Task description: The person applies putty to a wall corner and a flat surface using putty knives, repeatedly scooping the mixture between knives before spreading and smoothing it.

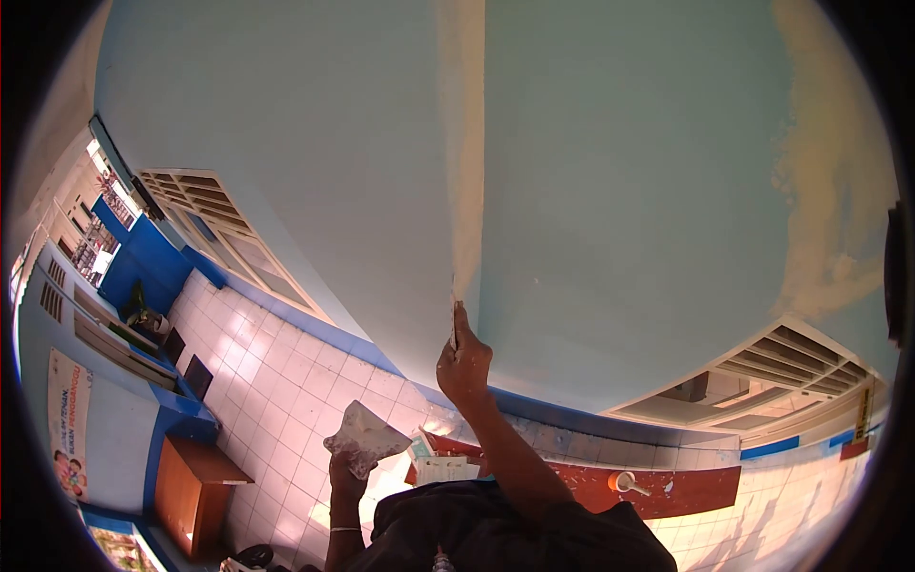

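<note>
At the centre of the frame, the right hand [465, 370] grips a thin flat tool [454, 326], fingers curled around it, one stretched along it; its long axis runs nearly vertical, tip pointing up the pale strip [465, 143]. Lower left of centre, the left hand [347, 484] holds a whitish plate [367, 434], one corner upward, another rightward; its finger placement I cannot tell.

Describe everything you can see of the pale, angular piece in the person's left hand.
The pale piece is off-white with greyish smears and darker mottling toward its lower part. Its outline is irregular, with a corner at the top, spreading to both sides and narrowing below, where the left hand grips it. The surface looks rough and coated; its material is unclear. It is held up above the tiled floor, apparently touching only that hand.
</note>
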Motion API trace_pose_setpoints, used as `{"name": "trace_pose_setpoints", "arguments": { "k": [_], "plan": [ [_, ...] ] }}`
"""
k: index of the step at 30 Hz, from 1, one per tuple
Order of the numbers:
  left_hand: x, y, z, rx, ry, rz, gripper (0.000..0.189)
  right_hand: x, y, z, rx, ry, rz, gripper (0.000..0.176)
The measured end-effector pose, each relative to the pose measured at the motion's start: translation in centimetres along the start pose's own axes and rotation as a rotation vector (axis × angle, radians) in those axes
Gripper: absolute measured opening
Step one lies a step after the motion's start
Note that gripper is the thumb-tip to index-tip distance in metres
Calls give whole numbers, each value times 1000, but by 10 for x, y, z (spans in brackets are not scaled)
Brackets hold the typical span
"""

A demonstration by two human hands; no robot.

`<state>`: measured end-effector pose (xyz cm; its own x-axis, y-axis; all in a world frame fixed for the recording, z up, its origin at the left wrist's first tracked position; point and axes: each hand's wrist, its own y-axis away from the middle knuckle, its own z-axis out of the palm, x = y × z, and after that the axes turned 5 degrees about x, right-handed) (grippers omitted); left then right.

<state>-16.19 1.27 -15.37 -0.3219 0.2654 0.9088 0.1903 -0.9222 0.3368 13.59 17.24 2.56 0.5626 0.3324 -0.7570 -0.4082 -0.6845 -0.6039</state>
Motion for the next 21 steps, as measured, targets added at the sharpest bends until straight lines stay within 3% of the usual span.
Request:
{"name": "trace_pose_setpoints", "arguments": {
  "k": [2, 7, 11, 17, 19, 21],
  "plan": [
    [7, 0, 6, -26, 18, 9, 49, 0, 18, -6, -32, -6, -197, 55],
    [28, 5, 21, 3, 281, -51, 53, 14, -20, -39, 93, -88, 230, 49],
    [38, 12, 24, -50, 352, -72, 57, 76, -79, -16, -12, -250, 405, 51],
    [68, 20, 41, -137, 421, -35, 63, 63, -39, 2, -34, -287, 345, 49],
    [83, 22, 58, -182, 384, -4, 64, 59, -5, -25, -144, -191, 246, 47],
    [99, 24, 73, -193, 303, 53, 60, 35, 24, -59, -334, -216, 280, 37]
  ]
}}
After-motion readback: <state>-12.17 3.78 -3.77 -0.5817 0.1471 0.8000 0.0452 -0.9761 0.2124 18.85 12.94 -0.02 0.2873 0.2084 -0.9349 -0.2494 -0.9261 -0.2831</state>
